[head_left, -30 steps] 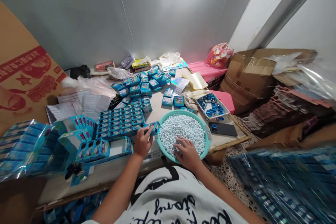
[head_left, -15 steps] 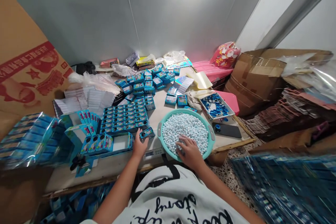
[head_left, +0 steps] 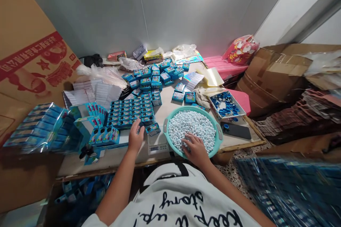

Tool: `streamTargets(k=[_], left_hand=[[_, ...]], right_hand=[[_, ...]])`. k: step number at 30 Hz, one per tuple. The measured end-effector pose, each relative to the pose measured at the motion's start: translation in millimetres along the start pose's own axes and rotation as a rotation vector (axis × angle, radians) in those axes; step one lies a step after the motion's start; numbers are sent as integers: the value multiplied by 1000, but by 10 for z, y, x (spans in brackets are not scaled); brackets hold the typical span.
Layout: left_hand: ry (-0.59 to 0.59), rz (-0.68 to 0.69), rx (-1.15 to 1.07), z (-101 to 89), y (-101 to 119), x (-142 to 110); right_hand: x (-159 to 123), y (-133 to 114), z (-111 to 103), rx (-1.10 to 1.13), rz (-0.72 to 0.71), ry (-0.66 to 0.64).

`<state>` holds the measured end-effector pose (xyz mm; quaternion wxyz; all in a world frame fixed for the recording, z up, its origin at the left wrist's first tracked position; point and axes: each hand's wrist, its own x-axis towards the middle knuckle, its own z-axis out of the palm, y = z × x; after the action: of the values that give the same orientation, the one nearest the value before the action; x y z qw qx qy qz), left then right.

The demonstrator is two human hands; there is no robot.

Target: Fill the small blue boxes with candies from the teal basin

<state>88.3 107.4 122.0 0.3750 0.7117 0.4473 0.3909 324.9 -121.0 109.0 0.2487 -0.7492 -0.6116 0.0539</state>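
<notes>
My left hand (head_left: 136,137) is at the near edge of the rows of small blue boxes (head_left: 130,110), its thumb apart from the fingers and nothing visible in it. Just right of it, a single small blue box (head_left: 153,129) sits at the back of a digital scale (head_left: 159,148), not touched by the hand. My right hand (head_left: 196,150) lies in a turquoise basin (head_left: 165,135) full of small white and pale blue pellets (head_left: 195,124). Its fingers are spread and slightly bent over the pellets; the fingertips are partly sunk among them.
Loose blue boxes (head_left: 157,74) are heaped at the back. A white tray (head_left: 241,114) of blue caps and a dark phone (head_left: 237,131) lie right of the basin. Display cartons (head_left: 105,135) stand left. Cardboard boxes (head_left: 271,78) and wrapped stacks flank the table.
My left hand has let go of the small blue box, leaving it on the scale, and moved left to the rows. My right hand stays in the pellets. The view has shifted slightly.
</notes>
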Motion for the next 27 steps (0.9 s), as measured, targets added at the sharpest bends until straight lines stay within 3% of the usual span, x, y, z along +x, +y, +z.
streamTargets(k=[6, 11, 14, 16, 18, 20, 21, 24, 27], left_hand=[[95, 6, -44, -94, 95, 79], [40, 39, 3, -116, 111, 118], [-22, 148, 190, -72, 166, 107], [-162, 270, 389, 14, 206, 90], [-400, 329, 577, 135, 241, 81], [-602, 282, 716, 241, 285, 90], [-647, 244, 768, 265, 319, 100], [-557, 173, 836, 126, 493, 139], [-297, 113, 827, -349, 738, 207]], right_hand=[[-7, 2, -8, 2, -4, 12], [-8, -3, -18, -2, -9, 27], [-13, -7, -19, -3, -13, 30], [-21, -4, -9, -7, -19, 41], [-33, 7, 9, -15, -25, 51], [-42, 24, 30, -27, -37, 51], [-45, 33, 38, -33, -45, 47], [-47, 51, 51, -47, -64, 31], [-42, 48, 49, -57, -65, 30]])
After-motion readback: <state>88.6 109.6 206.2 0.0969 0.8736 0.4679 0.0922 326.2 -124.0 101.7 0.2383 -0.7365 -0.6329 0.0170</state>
